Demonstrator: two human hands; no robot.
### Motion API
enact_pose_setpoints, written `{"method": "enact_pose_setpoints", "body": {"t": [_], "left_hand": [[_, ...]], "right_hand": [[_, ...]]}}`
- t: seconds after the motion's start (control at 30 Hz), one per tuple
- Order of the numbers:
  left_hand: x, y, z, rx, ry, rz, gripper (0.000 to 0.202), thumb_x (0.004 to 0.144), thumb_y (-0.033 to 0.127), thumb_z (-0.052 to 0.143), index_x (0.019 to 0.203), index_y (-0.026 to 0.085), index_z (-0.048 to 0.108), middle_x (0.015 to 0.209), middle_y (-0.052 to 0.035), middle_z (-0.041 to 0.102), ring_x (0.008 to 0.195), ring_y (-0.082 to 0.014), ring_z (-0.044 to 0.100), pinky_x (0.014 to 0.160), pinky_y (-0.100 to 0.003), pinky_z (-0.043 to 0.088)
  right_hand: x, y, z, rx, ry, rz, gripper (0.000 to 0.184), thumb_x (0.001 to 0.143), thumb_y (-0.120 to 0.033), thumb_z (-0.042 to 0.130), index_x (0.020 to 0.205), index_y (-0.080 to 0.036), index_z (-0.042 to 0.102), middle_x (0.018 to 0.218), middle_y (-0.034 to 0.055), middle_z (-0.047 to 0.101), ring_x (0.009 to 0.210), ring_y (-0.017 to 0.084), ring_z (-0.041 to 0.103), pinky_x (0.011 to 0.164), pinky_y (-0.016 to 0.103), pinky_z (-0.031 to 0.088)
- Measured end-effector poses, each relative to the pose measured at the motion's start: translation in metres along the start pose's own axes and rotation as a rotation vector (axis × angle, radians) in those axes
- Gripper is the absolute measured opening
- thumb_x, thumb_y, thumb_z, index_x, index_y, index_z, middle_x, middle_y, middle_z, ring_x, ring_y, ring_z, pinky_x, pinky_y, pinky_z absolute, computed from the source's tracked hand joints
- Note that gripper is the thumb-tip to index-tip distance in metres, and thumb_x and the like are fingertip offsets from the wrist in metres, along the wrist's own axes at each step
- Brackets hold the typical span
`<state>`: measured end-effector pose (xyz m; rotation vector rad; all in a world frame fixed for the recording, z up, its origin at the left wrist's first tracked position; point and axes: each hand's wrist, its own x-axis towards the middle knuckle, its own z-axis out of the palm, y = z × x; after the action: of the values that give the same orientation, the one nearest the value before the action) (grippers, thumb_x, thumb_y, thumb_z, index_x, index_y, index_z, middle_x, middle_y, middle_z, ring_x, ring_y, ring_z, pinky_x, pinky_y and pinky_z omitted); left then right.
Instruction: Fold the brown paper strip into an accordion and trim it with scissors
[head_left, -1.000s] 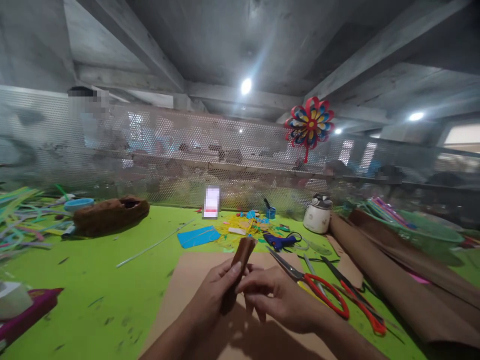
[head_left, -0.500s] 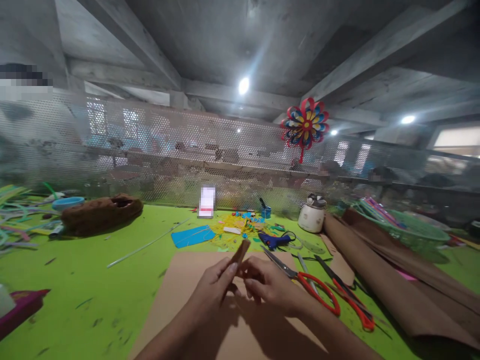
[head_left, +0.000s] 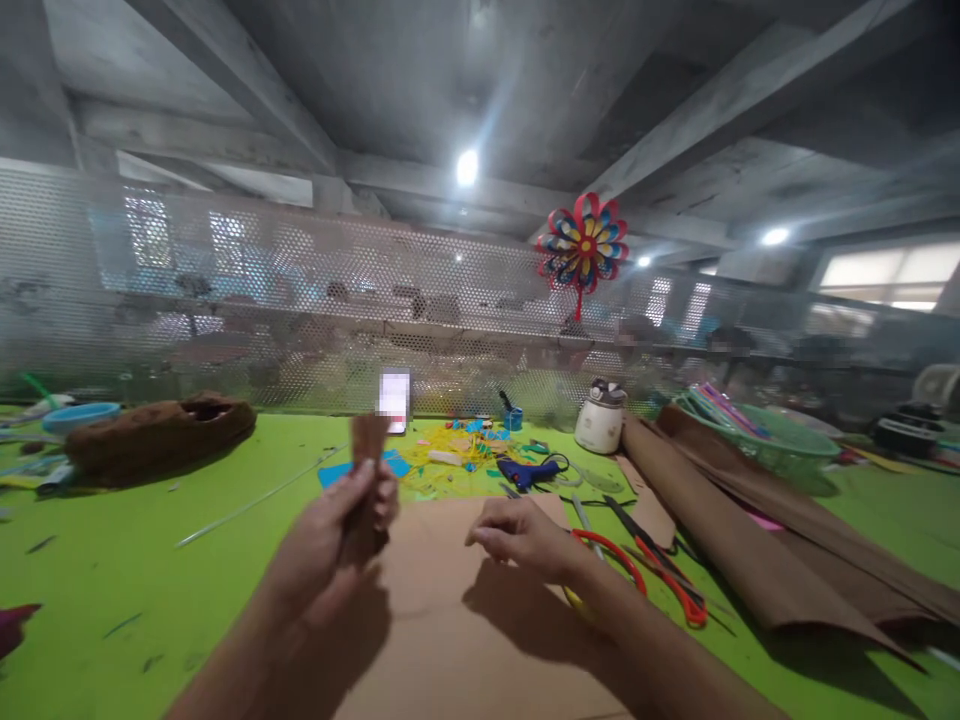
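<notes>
My left hand [head_left: 337, 535] is closed around a folded brown paper piece [head_left: 367, 440] that stands upright above a brown cardboard sheet [head_left: 457, 640] on the green table [head_left: 135, 580]. My right hand [head_left: 521, 537] hovers over the sheet a little to the right, fingers loosely curled and apart, with nothing in them. Red-handled scissors [head_left: 626, 560] lie just right of that hand.
A blue glue gun [head_left: 525, 470], yellow and blue scraps [head_left: 442, 455], a white pot [head_left: 600, 425], brown paper rolls [head_left: 720, 510] and a green basket [head_left: 757, 440] lie right. A brown fuzzy piece [head_left: 157, 435] rests left. A paper pinwheel [head_left: 583, 243] hangs on the mesh fence.
My left hand has carried the brown piece up and to the left. My right hand has let go of it and stays over the cardboard. The view has turned slightly right.
</notes>
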<state>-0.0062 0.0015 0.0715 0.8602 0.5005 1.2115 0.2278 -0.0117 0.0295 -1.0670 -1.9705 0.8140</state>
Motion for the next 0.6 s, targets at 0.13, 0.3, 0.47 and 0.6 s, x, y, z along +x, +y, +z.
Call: {"method": "enact_pose_setpoints", "body": {"t": [0.13, 0.3, 0.47, 0.6], "left_hand": [[0.007, 0.038, -0.014, -0.210, 0.237, 0.337, 0.023, 0.089, 0.009, 0.033, 0.075, 0.014, 0.050, 0.062, 0.0015, 0.045, 0.051, -0.0054, 0.042, 0.047, -0.012, 0.040], [0.017, 0.023, -0.020, 0.219, 0.423, 0.234, 0.013, 0.082, 0.022, 0.051, 0.073, 0.015, 0.054, 0.063, 0.0019, 0.053, 0.050, -0.0068, 0.045, 0.043, -0.014, 0.039], [0.026, -0.003, -0.018, 0.986, 0.380, 0.191, 0.023, 0.075, 0.033, 0.052, 0.085, 0.015, 0.061, 0.090, -0.0079, 0.061, 0.063, -0.0169, 0.056, 0.056, -0.030, 0.048], [0.019, -0.007, -0.015, 1.242, 0.428, 0.659, 0.023, 0.080, 0.031, 0.041, 0.083, 0.017, 0.059, 0.112, -0.0124, 0.054, 0.102, -0.0262, 0.052, 0.085, -0.041, 0.044]], "right_hand": [[0.006, 0.017, -0.005, -0.252, 0.166, -0.073, 0.016, 0.081, -0.019, 0.055, 0.078, -0.015, 0.070, 0.070, 0.0026, 0.062, 0.068, 0.012, 0.054, 0.065, 0.023, 0.041], [0.012, 0.034, -0.012, -0.333, 0.344, -0.031, 0.016, 0.079, -0.015, 0.056, 0.068, -0.014, 0.067, 0.070, 0.0032, 0.063, 0.071, 0.013, 0.056, 0.067, 0.023, 0.042], [0.011, 0.034, -0.020, -0.328, 0.411, -0.001, 0.021, 0.083, -0.018, 0.051, 0.069, -0.013, 0.065, 0.063, 0.0019, 0.060, 0.062, 0.012, 0.054, 0.060, 0.022, 0.040], [0.006, 0.026, -0.012, -0.382, 0.298, -0.061, 0.020, 0.083, -0.022, 0.052, 0.071, -0.014, 0.066, 0.061, 0.0012, 0.060, 0.056, 0.012, 0.051, 0.055, 0.022, 0.036]]}}
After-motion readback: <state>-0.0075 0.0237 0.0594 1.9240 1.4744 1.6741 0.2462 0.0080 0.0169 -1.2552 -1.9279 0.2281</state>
